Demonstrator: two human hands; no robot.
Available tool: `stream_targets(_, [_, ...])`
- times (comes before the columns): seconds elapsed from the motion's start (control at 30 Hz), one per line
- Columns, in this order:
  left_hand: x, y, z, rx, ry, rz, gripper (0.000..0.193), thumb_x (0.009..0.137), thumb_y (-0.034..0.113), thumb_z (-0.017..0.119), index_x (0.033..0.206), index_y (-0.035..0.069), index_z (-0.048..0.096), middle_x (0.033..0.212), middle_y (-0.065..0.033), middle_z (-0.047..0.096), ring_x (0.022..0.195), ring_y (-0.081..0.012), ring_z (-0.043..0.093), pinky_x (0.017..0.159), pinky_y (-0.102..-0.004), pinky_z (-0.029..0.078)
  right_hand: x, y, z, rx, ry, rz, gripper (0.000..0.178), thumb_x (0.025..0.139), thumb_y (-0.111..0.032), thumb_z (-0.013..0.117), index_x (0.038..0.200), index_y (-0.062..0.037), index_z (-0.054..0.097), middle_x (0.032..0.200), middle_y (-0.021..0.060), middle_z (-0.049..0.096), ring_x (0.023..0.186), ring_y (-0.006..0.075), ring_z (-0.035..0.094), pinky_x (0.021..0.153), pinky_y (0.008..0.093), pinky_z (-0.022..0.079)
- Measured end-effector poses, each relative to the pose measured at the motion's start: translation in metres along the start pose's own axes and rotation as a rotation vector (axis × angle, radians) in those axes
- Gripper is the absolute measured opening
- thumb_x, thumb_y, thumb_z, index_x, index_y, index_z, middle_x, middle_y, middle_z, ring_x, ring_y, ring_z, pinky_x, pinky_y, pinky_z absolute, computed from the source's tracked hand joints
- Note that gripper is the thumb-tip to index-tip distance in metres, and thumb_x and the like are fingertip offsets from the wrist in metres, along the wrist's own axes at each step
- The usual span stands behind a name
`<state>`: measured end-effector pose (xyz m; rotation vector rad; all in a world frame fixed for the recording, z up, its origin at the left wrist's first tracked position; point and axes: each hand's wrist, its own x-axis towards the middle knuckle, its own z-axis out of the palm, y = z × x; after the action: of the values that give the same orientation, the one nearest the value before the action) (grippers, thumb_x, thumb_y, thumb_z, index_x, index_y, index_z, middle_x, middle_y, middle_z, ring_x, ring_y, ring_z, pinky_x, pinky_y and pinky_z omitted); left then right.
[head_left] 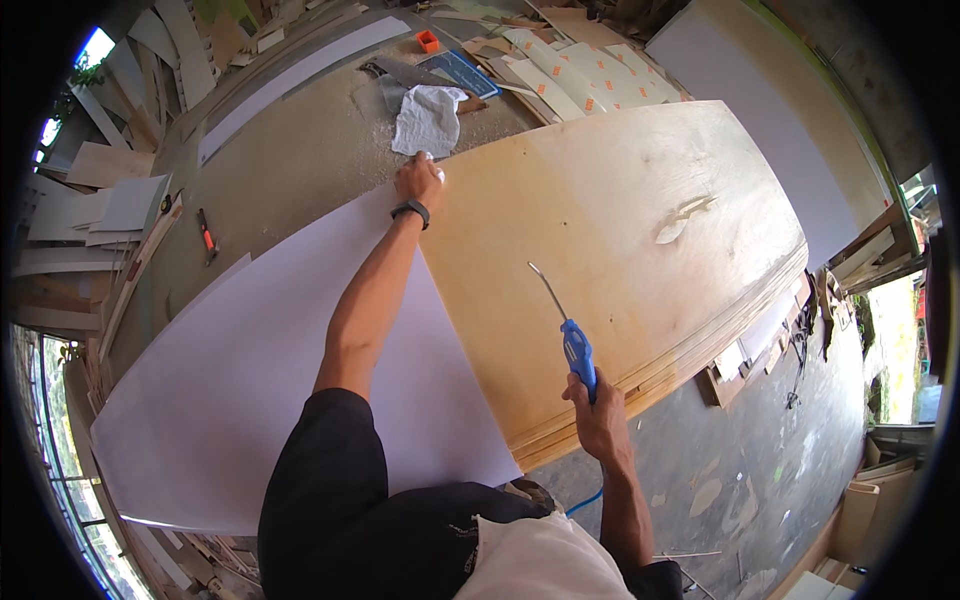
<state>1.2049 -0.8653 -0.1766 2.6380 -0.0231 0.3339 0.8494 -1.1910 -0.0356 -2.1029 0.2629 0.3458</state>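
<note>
Blue-handled tool in right hand, nozzle up-left.

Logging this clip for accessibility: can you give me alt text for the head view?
A person's left hand presses the far edge of a white laminate sheet lying on a stack of plywood boards, while the right hand grips a blue-handled tool with a thin metal nozzle. Offcuts litter the workshop floor.

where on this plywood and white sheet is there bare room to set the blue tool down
Bare plywood runs wide between the left hand, the torn patch and the blue tool in the right hand. The white sheet left of the forearm is bare too. The floor beyond, around the crumpled cloth, is crowded.
</note>
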Motion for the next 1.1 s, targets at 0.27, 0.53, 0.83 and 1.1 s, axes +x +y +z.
stream_targets(0.27, [0.027,0.064,0.054,-0.116,-0.145,0.726,0.033,0.098,0.023,0.059,0.128,0.015,0.068,0.144,-0.0144,0.059,0.142,-0.0320,0.046,0.119,-0.0583,0.028,0.007,-0.005,0.003,-0.016,0.017,0.044,0.027,0.102,-0.023,0.059,0.106,0.0035,0.064,0.084,0.0183,0.072,0.077,0.0284,0.071,0.073,0.0391,0.053])
stream_targets(0.53, [0.013,-0.036,0.028,0.153,0.077,0.215,0.048,0.099,0.031,0.060,0.138,0.004,0.056,0.141,-0.0155,0.061,0.140,-0.0488,0.043,0.113,-0.0747,0.023,0.005,0.003,-0.009,0.042,0.136,0.168,0.032,0.102,-0.028,0.059,0.101,0.0023,0.067,0.079,0.0103,0.070,0.070,0.0177,0.062,0.069,0.0358,0.049])
stream_targets(0.83, [-0.020,0.086,0.043,0.023,-0.220,0.472,0.055,0.094,0.022,0.066,0.147,0.016,0.052,0.164,-0.0115,0.034,0.154,-0.0335,0.028,0.121,-0.0669,0.018,0.061,-0.068,-0.034,-0.196,0.158,0.002,0.036,0.103,-0.033,0.056,0.101,0.0018,0.066,0.076,0.0104,0.069,0.063,0.0172,0.056,0.061,0.0369,0.044])
stream_targets(1.1, [-0.152,-0.051,-0.135,0.030,0.323,-0.097,0.052,0.082,0.000,0.069,0.132,-0.003,0.051,0.153,-0.0264,0.043,0.146,-0.0472,0.032,0.118,-0.0681,0.023,0.083,-0.131,0.049,-0.324,-0.307,-0.392,0.034,0.106,-0.030,0.056,0.100,0.0040,0.059,0.075,0.0207,0.068,0.062,0.0328,0.065,0.059,0.0445,0.049])
